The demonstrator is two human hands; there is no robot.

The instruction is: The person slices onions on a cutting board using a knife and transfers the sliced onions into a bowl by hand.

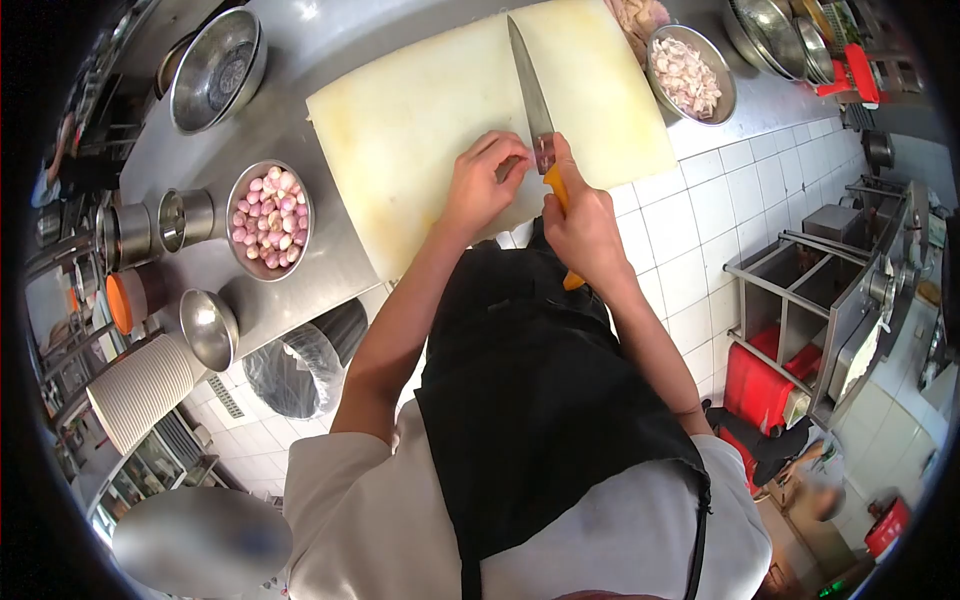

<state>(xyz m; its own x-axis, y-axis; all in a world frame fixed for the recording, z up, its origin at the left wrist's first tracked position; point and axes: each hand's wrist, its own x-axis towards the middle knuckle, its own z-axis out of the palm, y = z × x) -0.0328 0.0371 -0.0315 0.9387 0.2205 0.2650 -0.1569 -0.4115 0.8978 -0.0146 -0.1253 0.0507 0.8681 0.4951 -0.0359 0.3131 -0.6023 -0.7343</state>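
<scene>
My right hand point(585, 230) is wrapped around the yellow-orange handle of a kitchen knife point(531, 85). The long blade points away from me over the white cutting board point(420, 110). Close to the heel of the blade, my left hand point(487, 182) is curled with thumb and fingertips drawn together; whatever it may pinch is hidden. A small purplish patch shows on the blade near the handle. Peeled shallots point(268, 218) fill a metal bowl left of the board. Pale chopped pieces point(686, 76) lie in another metal bowl at the board's far right.
An empty-looking metal bowl point(218, 72) stands at the back left, and a smaller one point(209, 330) by the table's near edge. Below it is a lined bin point(295, 370). A cloth point(637, 22) lies behind the board. Another person point(790, 460) is at lower right.
</scene>
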